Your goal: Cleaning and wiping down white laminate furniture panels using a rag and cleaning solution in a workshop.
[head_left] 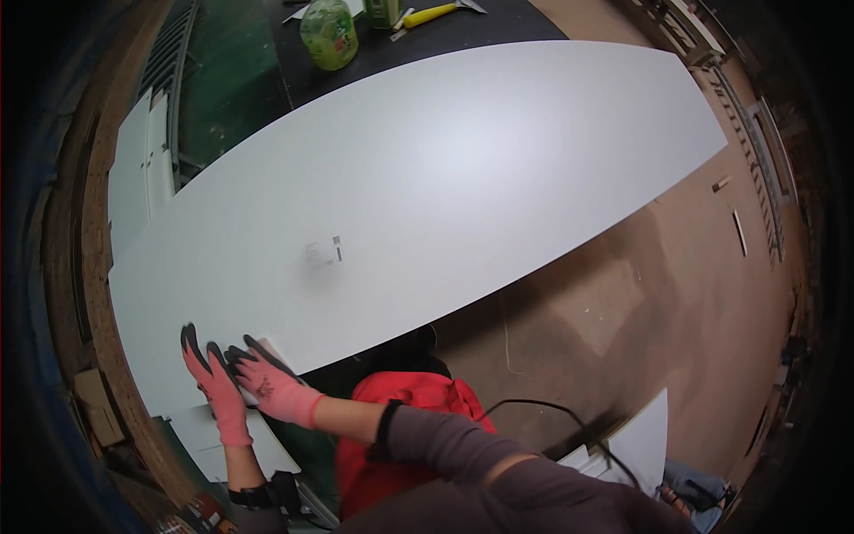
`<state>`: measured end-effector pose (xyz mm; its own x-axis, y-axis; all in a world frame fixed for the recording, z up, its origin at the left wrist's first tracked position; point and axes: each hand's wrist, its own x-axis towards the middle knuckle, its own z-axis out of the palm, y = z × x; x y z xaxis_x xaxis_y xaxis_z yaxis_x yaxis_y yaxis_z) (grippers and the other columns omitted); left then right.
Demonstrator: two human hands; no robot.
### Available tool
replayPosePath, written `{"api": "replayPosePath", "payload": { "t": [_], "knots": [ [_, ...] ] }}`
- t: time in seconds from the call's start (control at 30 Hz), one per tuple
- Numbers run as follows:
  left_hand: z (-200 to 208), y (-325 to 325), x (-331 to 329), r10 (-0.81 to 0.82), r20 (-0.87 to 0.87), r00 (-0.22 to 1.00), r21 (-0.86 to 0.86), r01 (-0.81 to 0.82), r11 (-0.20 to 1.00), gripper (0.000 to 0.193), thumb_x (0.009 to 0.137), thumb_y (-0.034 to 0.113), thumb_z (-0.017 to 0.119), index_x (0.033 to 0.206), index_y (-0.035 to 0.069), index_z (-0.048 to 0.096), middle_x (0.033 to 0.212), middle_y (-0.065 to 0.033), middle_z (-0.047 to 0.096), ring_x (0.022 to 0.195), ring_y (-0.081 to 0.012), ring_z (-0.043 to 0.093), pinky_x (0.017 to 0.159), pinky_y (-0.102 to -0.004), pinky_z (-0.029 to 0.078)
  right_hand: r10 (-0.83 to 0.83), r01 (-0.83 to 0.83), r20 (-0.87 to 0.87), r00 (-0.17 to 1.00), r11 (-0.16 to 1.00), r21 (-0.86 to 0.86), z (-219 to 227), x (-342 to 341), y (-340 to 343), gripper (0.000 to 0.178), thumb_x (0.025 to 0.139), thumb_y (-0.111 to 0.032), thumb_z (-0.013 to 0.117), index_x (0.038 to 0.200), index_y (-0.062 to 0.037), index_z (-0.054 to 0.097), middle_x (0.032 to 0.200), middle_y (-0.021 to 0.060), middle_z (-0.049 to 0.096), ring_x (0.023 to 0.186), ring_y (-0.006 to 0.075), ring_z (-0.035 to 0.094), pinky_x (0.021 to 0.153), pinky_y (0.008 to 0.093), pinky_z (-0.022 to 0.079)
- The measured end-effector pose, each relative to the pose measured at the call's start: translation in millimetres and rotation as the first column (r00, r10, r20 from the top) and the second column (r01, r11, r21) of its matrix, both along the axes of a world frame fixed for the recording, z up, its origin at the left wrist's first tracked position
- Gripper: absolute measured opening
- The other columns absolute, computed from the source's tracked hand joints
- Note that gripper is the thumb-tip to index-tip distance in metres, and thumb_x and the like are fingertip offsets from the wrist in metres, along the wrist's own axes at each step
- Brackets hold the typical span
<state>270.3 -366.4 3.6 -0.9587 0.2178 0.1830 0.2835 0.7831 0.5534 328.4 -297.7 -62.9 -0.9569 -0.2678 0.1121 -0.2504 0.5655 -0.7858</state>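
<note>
A long white panel with a smooth face lies across the work surface. At its near left end is my left hand, in a pink glove with black fingertips, its fingers stretched out and apart. Close beside it, my right hand wears the same kind of glove and rests at the panel's near edge with fingers extended. A small pale piece shows from beneath the right hand, mostly covered, and I cannot make out what it is. Toward the panel's middle sits a small printed label next to a faint smudge.
On the dark table beyond the panel stand a green plastic bottle and a yellow-handled scraper. White boards lean at the far left; more white pieces lie at lower right. A black cable runs beside me.
</note>
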Motion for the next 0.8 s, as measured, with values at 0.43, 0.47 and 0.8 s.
{"api": "replayPosePath", "payload": {
  "t": [0.43,0.47,0.8],
  "knots": [
    [-49,-205,-74,0.333,-0.127,0.934,-0.075,-0.344,0.936,0.048,0.093,0.025,0.047,0.131,-0.003,0.038,0.133,-0.0197,0.041,0.124,-0.0321,0.038,0.104,-0.0389,0.029,-0.904,0.717,-0.263,0.338,0.066,0.694,13,136,310,0.064,0.083,-0.030,0.055,0.131,0.0068,0.035,0.136,0.0205,0.038,0.129,0.0307,0.032,0.109,0.0489,0.014],
    [-55,-234,-82,0.352,-0.176,0.919,-0.123,-0.375,0.919,0.050,0.092,0.026,0.048,0.131,-0.003,0.038,0.133,-0.0210,0.040,0.123,-0.0332,0.038,0.103,-0.0397,0.030,-0.933,0.645,-0.180,0.312,0.070,0.761,16,126,287,0.065,0.084,-0.032,0.054,0.132,0.0075,0.033,0.138,0.0209,0.035,0.130,0.0304,0.031,0.109,0.0485,0.014],
    [-114,-443,-160,0.638,-0.163,0.753,-0.291,-0.654,0.698,0.062,0.089,0.044,0.049,0.131,-0.002,0.040,0.133,-0.0215,0.041,0.122,-0.0337,0.041,0.101,-0.0392,0.032,-0.790,0.688,-0.119,0.601,0.435,0.581,23,54,69,0.060,0.078,-0.031,0.059,0.125,0.0011,0.043,0.126,0.0172,0.046,0.125,0.0298,0.037,0.109,0.0485,0.017]
  ]
}}
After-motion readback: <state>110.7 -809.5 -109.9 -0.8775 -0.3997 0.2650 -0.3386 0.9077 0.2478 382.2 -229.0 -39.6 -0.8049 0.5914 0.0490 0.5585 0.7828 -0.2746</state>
